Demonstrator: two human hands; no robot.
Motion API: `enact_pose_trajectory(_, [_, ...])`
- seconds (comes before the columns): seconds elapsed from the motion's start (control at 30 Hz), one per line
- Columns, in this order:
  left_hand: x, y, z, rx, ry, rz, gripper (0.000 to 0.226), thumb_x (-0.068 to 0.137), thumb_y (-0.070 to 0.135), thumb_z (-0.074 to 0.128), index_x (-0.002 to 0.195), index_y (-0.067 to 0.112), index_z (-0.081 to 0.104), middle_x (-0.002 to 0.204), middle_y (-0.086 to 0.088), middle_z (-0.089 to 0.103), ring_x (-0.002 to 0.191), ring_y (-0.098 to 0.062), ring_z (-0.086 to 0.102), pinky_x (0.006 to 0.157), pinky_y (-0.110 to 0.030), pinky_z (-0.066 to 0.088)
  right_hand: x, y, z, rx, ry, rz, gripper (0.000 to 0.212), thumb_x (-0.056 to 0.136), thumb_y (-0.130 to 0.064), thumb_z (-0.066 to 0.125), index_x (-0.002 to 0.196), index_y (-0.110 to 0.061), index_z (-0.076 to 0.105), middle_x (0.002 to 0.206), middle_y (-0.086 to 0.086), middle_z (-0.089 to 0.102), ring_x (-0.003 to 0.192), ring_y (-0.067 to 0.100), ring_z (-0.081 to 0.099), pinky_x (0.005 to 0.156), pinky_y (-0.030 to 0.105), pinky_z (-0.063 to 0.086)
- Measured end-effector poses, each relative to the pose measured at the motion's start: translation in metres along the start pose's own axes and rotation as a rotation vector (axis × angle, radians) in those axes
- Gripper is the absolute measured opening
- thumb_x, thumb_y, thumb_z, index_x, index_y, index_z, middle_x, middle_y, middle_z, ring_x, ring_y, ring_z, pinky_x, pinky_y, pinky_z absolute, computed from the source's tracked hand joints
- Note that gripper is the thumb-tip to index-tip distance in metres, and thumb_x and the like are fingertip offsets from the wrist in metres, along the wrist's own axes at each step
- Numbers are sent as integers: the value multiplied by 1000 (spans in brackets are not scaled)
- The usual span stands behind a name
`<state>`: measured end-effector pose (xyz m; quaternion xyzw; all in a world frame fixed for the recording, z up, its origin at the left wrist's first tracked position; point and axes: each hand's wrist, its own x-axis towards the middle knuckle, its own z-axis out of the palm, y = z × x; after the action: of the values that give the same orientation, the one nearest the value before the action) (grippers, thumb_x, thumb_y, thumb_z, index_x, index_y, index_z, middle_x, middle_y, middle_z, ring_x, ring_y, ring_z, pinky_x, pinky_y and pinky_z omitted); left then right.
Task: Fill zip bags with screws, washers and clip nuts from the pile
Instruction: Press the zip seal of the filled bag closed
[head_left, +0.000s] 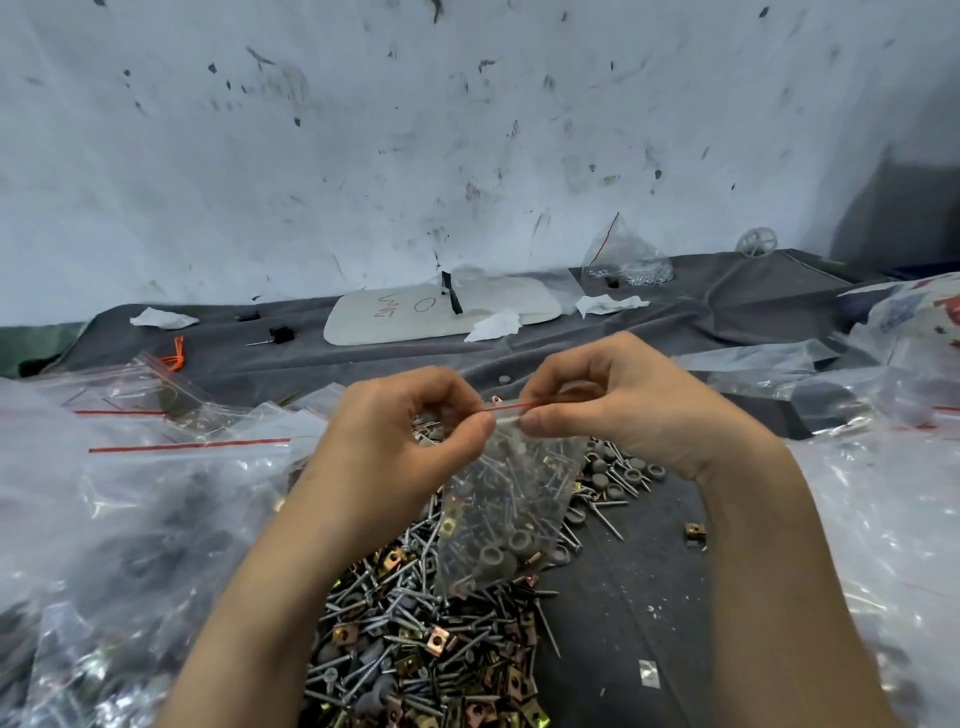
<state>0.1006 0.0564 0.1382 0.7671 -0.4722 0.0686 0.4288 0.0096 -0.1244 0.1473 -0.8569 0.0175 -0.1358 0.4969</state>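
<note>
While both hands (506, 415) pinch its red strip, the zip bag (506, 514) holds screws, grey washers, clip nuts.

A white pad (415, 319) with red scribbles lies on grey cloth (675, 312), a crumpled tissue (492, 327) at its edge.

one wide-angle view only is given, taken from the head and aimed forward and down. the pile of hardware (426, 639) is seen close below, the cloth-covered table (649, 322) beyond, the stained wall (467, 130) farthest.
</note>
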Motion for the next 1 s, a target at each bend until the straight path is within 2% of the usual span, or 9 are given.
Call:
enact_pose_trajectory(0.1, [0, 1, 0, -81, 23, 4, 14, 81, 26, 72, 69, 25, 64, 66, 12, 63, 64, 1, 57, 63, -7, 39, 1, -5, 3, 39, 21, -32, 8, 73, -16, 77, 70, -21, 72, 69, 5, 68, 68, 7, 60, 73, 24, 43])
enact_pose_trajectory(0.23, [1, 1, 0, -89, -2, 34, 10, 83, 24, 73, 76, 25, 66, 74, 15, 68, 74, 1, 64, 68, -9, 44, 1, -8, 5, 79, 17, -52, 9, 73, -14, 78, 71, -19, 71, 67, -1, 69, 67, 5, 62, 69, 17, 47])
enact_pose_trajectory(0.33, [0, 1, 2, -80, -25, 65, 18, 84, 17, 74, 75, 28, 64, 76, 12, 69, 76, -3, 65, 71, -14, 47, 1, -11, 7, 70, 8, -60, 9, 71, -14, 79, 73, -18, 71, 77, 7, 72, 75, 14, 65, 82, 34, 52])
enact_pose_trajectory(0.4, [0, 1, 2, -95, -45, 66, 13, 81, 25, 71, 72, 29, 62, 73, 12, 67, 72, -3, 63, 68, -15, 45, 0, -13, 8, 51, -11, -55, 8, 72, -15, 79, 73, -17, 71, 80, 10, 71, 77, 18, 65, 86, 41, 52])
enact_pose_trajectory(0.5, [-1, 3, 2, -118, -51, 69, 12, 78, 29, 65, 67, 27, 59, 63, 15, 60, 63, 0, 55, 62, -12, 39, -1, -14, 7, 48, -36, -63, 8, 74, -14, 78, 72, -18, 71, 78, 9, 71, 76, 15, 64, 82, 37, 52])
enact_pose_trajectory(0.67, [0, 5, 0, -195, -41, 64, 16, 78, 25, 64, 64, 27, 57, 57, 17, 55, 57, 2, 49, 56, -10, 34, 0, -14, 8, 130, -16, -69, 9, 72, -14, 78, 68, -19, 72, 69, -2, 70, 69, 6, 63, 68, 16, 48])
enact_pose_trajectory(0.77, [-1, 3, 0, -237, -32, 35, 16, 78, 25, 64, 64, 22, 57, 53, 17, 51, 51, 2, 44, 51, -11, 31, 0, -12, 8, 144, -22, -80, 11, 73, -12, 78, 68, -19, 71, 67, -5, 70, 66, 1, 63, 64, 10, 45])
enact_pose_trajectory(0.9, [1, 3, 1, -229, -43, 7, 10, 77, 29, 63, 72, 21, 58, 55, 13, 51, 53, 0, 43, 53, -14, 32, 2, -11, 9, 115, -58, -82, 11, 75, -16, 77, 68, -21, 70, 69, -4, 68, 69, 5, 61, 69, 19, 45])
enact_pose_trajectory(1.0, [1, 2, -1, -238, -82, 17, 18, 77, 36, 65, 70, 21, 56, 53, 14, 48, 51, 0, 41, 51, -11, 30, 1, -12, 9, 83, -59, -104, 12, 72, -23, 78, 68, -18, 68, 73, 7, 68, 71, 10, 60, 74, 28, 48])
